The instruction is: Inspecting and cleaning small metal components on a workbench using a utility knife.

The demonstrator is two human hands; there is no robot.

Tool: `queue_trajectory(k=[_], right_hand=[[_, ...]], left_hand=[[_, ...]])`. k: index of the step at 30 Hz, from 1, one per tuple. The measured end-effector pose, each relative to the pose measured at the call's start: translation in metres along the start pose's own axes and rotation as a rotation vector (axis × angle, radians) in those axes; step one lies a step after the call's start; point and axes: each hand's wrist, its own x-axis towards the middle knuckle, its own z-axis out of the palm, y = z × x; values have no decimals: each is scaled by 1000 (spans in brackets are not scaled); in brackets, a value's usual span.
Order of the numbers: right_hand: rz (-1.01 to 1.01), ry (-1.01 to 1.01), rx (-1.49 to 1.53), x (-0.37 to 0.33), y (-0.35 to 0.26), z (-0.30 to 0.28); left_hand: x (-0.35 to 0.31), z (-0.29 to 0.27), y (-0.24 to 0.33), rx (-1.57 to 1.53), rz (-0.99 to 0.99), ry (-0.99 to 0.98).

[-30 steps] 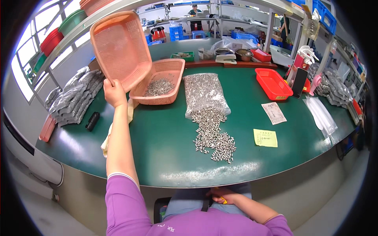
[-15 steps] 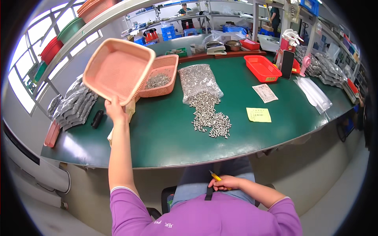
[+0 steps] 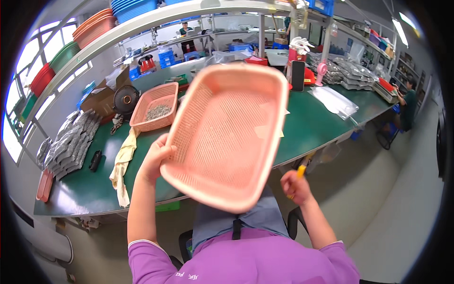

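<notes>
My left hand (image 3: 157,157) grips the left rim of an empty pink perforated plastic basket (image 3: 222,130), tilted toward me above the table's front edge. The basket hides the middle of the table. My right hand (image 3: 297,188) is raised to the right of the basket, closed around a slim yellow tool (image 3: 301,171); blur hides the tool's exact kind. Left of the raised basket, a second pink basket (image 3: 151,125) stands on the table with small metal pieces (image 3: 158,111) in it. A cream cloth sleeve (image 3: 124,161) lies in front of it.
Silvery bags (image 3: 71,142) are stacked at the left, beside a black object (image 3: 95,161). A black fan (image 3: 126,99) stands behind them. Clear plastic bags (image 3: 335,102), a phone (image 3: 297,75) and a pink handheld fan (image 3: 321,73) are at the right. Another person (image 3: 407,106) sits far right.
My left hand has brought the basket right and toward me, over the table's middle. My right hand has risen from my lap with the yellow tool. The view has shifted.
</notes>
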Motion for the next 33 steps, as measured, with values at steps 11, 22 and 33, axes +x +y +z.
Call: queue_trajectory(k=[11, 22, 33], right_hand=[[-65, 150, 87, -58, -56, -57], [57, 446, 76, -74, -87, -81], [112, 417, -44, -30, 32, 15]], left_hand=[[18, 95, -78, 15, -619, -624], [-119, 136, -137, -511, -623, -303], [-152, 44, -159, -84, -426, 472]])
